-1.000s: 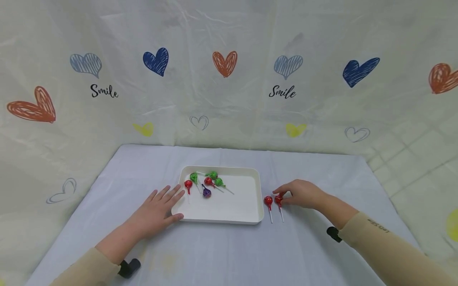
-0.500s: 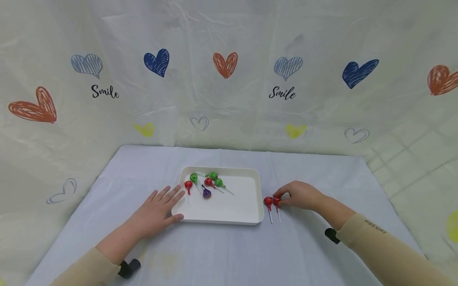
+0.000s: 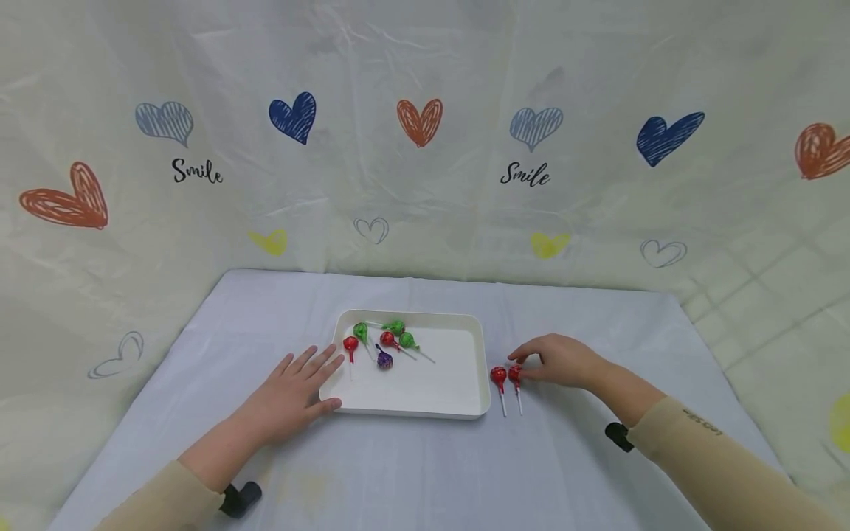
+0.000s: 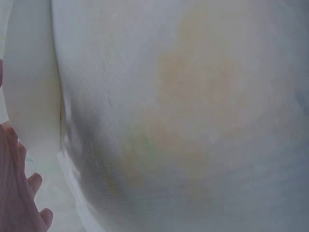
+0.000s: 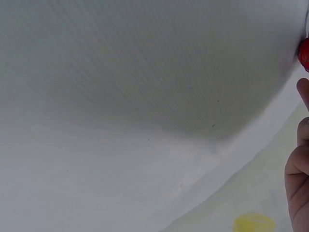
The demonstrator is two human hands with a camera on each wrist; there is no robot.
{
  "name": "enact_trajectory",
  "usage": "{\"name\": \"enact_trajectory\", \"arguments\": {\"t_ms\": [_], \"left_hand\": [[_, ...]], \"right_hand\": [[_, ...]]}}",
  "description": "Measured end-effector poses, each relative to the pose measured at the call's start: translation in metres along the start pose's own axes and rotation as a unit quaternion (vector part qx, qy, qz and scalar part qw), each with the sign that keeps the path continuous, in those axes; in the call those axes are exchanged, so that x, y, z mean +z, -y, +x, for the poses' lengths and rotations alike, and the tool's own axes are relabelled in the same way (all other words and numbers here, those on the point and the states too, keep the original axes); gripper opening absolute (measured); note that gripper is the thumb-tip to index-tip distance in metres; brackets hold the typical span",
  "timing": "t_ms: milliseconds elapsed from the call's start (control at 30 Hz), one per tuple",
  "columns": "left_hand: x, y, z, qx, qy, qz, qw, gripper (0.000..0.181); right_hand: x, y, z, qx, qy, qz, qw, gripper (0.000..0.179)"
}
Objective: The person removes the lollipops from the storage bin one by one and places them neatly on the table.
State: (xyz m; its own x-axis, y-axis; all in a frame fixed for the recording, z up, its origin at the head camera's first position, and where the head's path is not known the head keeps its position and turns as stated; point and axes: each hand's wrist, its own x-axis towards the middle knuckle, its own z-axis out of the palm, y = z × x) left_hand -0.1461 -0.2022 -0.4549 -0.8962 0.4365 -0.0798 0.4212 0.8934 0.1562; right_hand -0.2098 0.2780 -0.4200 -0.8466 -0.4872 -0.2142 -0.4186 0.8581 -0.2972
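My left hand [image 3: 288, 397] lies with spread, straight fingers along the left rim of a white tray [image 3: 425, 394]. Several wrapped lollipops are in that tray: green [image 3: 361, 331], red [image 3: 350, 344] and a purple one [image 3: 384, 360]. Right of the tray, two red lollipops lie side by side, sticks toward me: the left one [image 3: 499, 376] and the right one [image 3: 514, 374]. My right hand [image 3: 561, 361] is at the right lollipop's head, thumb beside it and index fingertip lifted just above. In the right wrist view a fingertip stands apart from a red lollipop head [image 5: 304, 54].
A white cloth [image 3: 412, 472] covers the table, with a faint yellowish stain near the front. Behind it hangs a pale curtain [image 3: 458, 243] printed with hearts and "Smile". A dark wrist device [image 3: 240, 499] sits at the left cuff, another [image 3: 619, 436] at the right.
The right lollipop shifted left, closer to the other red one, with my right hand. Since then my right fingers have loosened and backed off slightly. My left hand stays put.
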Motion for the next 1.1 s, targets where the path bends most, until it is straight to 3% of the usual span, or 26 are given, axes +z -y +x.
{"name": "enact_trajectory", "arguments": {"t_ms": [600,1100], "left_hand": [[-0.001,0.001,0.0,0.003,0.003,0.006,1.0,0.081],[-0.002,-0.001,0.001,0.003,-0.002,0.008,1.0,0.08]], "right_hand": [[-0.022,0.007,0.002,-0.001,-0.014,0.023,0.9996,0.031],[-0.042,0.039,0.037,-0.021,0.002,0.035,0.9991,0.034]]}}
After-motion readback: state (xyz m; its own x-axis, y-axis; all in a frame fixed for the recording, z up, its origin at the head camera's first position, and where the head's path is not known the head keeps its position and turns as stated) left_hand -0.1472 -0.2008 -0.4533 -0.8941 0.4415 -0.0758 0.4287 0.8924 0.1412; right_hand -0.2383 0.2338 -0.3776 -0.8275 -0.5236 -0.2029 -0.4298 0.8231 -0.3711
